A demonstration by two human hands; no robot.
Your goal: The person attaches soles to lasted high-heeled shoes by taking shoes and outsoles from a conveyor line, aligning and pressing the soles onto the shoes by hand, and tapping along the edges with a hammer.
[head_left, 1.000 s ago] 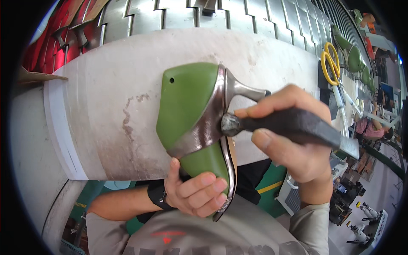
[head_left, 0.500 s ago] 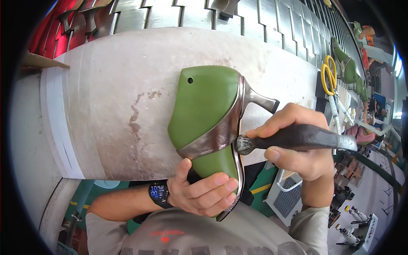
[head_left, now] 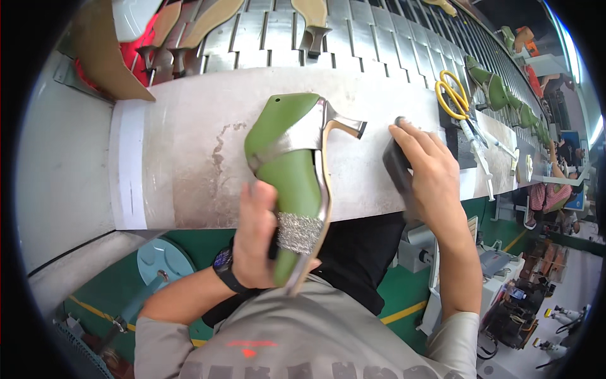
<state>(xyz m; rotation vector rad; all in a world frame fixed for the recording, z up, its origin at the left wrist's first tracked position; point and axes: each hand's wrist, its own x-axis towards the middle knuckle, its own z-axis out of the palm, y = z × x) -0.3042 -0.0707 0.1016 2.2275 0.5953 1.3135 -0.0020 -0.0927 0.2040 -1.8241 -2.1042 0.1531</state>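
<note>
A high-heeled sandal (head_left: pixel 303 134) with a metallic heel strap and a glittery toe band sits on a green shoe last (head_left: pixel 291 180). Its heel end lies over the worktable and its toe comes back past the near edge toward my body. My left hand (head_left: pixel 254 237), slightly blurred, is closed round the toe part from the left, some fingers hidden beneath. To the right of the shoe, my right hand (head_left: pixel 434 169) grips a dark-handled hammer (head_left: pixel 396 167) low over the table, apart from the sandal. The hammer's lower end is smeared by motion.
Yellow-handled scissors (head_left: pixel 453 95) and syringe-like tubes (head_left: pixel 476 151) lie at the right of the worktable (head_left: pixel 183 164). Beyond its far edge runs a metal slat conveyor (head_left: pixel 372 38) bearing heeled soles (head_left: pixel 208 22) and more green lasts (head_left: pixel 499 91). A cardboard sheet (head_left: pixel 104 47) stands far left.
My right hand has drawn the hammer away from the sandal's edge, to the right and down toward the table. The sandal has turned somewhat in my left hand, bringing its glittery band into view.
</note>
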